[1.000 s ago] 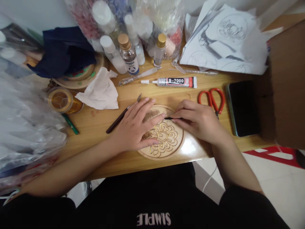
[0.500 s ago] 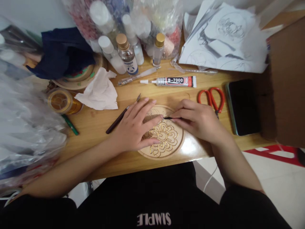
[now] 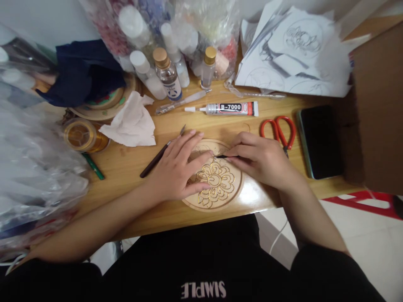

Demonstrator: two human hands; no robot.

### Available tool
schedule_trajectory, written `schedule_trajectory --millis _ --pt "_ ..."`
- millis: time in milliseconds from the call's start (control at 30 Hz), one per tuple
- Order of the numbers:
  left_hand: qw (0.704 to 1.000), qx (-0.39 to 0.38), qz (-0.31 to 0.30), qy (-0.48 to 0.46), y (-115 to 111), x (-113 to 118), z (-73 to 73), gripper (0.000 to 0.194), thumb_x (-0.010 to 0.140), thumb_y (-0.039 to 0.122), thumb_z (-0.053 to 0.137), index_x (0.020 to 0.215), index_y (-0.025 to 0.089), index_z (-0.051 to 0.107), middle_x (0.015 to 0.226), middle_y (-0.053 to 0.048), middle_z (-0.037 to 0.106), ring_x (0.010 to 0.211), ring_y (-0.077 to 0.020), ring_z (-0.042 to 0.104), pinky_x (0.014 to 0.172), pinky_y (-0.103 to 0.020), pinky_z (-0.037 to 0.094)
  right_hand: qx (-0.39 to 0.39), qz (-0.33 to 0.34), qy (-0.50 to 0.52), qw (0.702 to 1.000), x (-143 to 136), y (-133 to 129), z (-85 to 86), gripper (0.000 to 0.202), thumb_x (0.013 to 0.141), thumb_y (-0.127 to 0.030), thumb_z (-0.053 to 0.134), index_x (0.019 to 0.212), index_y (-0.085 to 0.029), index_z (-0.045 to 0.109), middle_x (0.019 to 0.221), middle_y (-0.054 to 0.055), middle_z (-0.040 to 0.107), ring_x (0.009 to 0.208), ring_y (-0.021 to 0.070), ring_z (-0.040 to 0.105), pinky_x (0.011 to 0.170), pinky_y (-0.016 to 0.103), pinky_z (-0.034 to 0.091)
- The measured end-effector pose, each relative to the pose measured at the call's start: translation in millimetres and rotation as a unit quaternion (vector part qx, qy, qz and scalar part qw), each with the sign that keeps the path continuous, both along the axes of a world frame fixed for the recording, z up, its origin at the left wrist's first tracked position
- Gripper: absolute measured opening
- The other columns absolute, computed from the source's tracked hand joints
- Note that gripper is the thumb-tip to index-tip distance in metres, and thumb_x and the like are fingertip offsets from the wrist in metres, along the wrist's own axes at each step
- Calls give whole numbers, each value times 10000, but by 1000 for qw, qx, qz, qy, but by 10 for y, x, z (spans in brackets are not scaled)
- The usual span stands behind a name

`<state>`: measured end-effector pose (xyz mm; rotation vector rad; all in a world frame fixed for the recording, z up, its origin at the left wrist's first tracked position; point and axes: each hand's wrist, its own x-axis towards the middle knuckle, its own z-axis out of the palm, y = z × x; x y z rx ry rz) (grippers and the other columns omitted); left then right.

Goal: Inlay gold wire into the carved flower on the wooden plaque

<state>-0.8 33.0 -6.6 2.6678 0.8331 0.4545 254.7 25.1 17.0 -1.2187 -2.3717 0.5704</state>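
A round wooden disc (image 3: pixel 237 184) with a gold-outlined flower (image 3: pixel 215 180) lies near the table's front edge. My left hand (image 3: pixel 178 170) rests spread over the disc's left side, its index fingertip near the top of the flower. In my right hand (image 3: pixel 256 157), thumb and fingers pinch a thin black tool (image 3: pixel 221 156) whose tip meets the disc beside that left fingertip. Pencil lines show on the disc above the gold. A dark-handled craft knife (image 3: pixel 154 161) lies left of the disc, partly behind my left fingers.
Behind the disc lie a glue tube (image 3: pixel 231 108) and a pen (image 3: pixel 185 101), with bottles (image 3: pixel 170 77) beyond. Red-handled scissors (image 3: pixel 278 130), a phone (image 3: pixel 320 141) and a cardboard box (image 3: pixel 378 109) stand right. Crumpled tissue (image 3: pixel 132 121) and a wire spool (image 3: pixel 82 135) are left.
My left index fingertip has drawn back slightly to the left from the black tool's tip. My right hand has barely moved, still pinching the tool.
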Motion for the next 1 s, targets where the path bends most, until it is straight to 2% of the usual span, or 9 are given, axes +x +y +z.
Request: schedule_trajectory --millis 333,500,767,1000 --pt "999 49 8 8 -18 4 -21 633 929 670 399 1330 199 529 1511 -164 385 1430 -372 304 1118 -557 323 0 -2 -10 1000 3 -8 0 175 926 -236 582 900 -143 728 849 71 649 733 156 645 608 252 479" --pt "997 77 10 20 -30 14 6 628 943 654 379 1326 181 535 1495 -184 404 1418 -381 325 1121 -553 313 0 0 -15 1000 0 -4 6 184 928 -240 579 883 -140 727 831 66 641 716 152 636 596 250 465" --pt "998 62 11 18 -33 15 13 609 936 624 428 1327 171 537 1497 -213 379 1408 -406 339 1115 -570 312 -11 -3 -18 1000 7 -17 9 188 934 -251 570 897 -148 724 857 64 652 737 157 639 607 254 456" --pt "999 34 12 8 -31 14 8 616 932 533 503 1399 135 449 1478 -227 406 1411 -393 345 1123 -566 314 -13 -8 -17 1000 -6 -14 2 183 939 -262 563 897 -166 713 857 54 655 735 149 633 605 251 436"
